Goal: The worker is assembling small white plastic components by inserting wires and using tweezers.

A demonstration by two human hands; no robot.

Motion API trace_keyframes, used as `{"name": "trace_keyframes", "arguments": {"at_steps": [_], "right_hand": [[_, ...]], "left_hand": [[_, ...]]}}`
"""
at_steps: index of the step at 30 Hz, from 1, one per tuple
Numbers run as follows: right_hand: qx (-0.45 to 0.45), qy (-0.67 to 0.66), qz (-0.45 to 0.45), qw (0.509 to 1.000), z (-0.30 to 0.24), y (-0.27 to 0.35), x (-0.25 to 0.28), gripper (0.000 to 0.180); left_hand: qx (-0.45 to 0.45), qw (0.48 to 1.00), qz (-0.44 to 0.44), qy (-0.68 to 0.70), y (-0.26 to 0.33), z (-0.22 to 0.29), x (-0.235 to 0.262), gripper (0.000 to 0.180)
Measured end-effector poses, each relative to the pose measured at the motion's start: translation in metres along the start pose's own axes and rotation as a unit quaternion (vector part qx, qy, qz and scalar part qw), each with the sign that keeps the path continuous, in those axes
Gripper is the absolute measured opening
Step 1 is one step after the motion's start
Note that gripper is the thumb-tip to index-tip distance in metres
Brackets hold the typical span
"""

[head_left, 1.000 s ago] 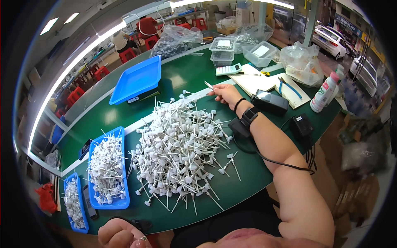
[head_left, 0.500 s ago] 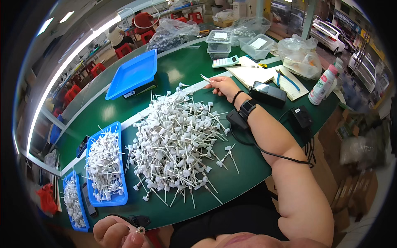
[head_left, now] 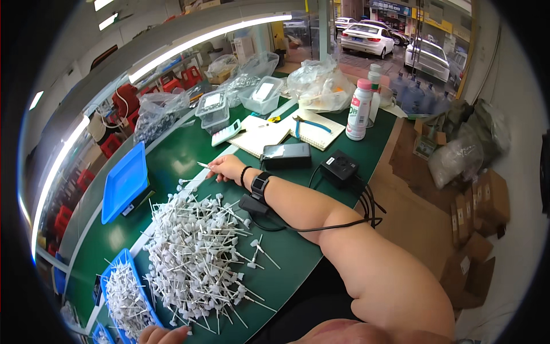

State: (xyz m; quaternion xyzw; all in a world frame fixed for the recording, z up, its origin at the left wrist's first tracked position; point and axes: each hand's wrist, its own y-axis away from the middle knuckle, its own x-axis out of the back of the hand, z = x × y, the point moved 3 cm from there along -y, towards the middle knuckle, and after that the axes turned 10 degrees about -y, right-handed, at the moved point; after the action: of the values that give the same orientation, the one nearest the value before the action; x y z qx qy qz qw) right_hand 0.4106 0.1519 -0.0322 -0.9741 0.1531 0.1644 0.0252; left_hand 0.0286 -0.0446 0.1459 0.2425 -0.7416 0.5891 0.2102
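A large heap of small white-headed pieces on thin metal shafts lies on the green table. Just past its far edge, my right hand is closed, fingers pinching a thin, pale, pointed stick whose exact kind I cannot make out. That wrist bears a dark watch and a black bead band. At the lower edge, only the fingers of my left hand show, curled beside the near end of the heap; a tiny pale spot is at the thumb tip. Left of the heap, a blue tray holds more of the same pieces.
An upturned-looking blue tray stands farther left. Beyond my right hand are a black box-shaped device, notebooks, blue-handled pliers, a calculator and a bottle. A black adapter's cable crosses by my forearm.
The view has turned to the right, shifting the table leftward and down. My right hand still pinches the stick past the heap. My left hand has sunk partly out of the picture.
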Motion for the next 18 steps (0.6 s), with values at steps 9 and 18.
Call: {"name": "trace_keyframes", "arguments": {"at_steps": [9,18], "right_hand": [[-0.005,-0.021,0.019,1.0,-0.001,-0.001,0.012,0.018],[0.0,-0.019,0.022,1.0,-0.001,-0.001,0.014,0.017]], "left_hand": [[0.38,0.746,-0.373,0.4,-0.033,0.016,-0.024,0.026],[0.121,0.554,-0.303,0.766,0.006,0.002,-0.055,0.061]]}}
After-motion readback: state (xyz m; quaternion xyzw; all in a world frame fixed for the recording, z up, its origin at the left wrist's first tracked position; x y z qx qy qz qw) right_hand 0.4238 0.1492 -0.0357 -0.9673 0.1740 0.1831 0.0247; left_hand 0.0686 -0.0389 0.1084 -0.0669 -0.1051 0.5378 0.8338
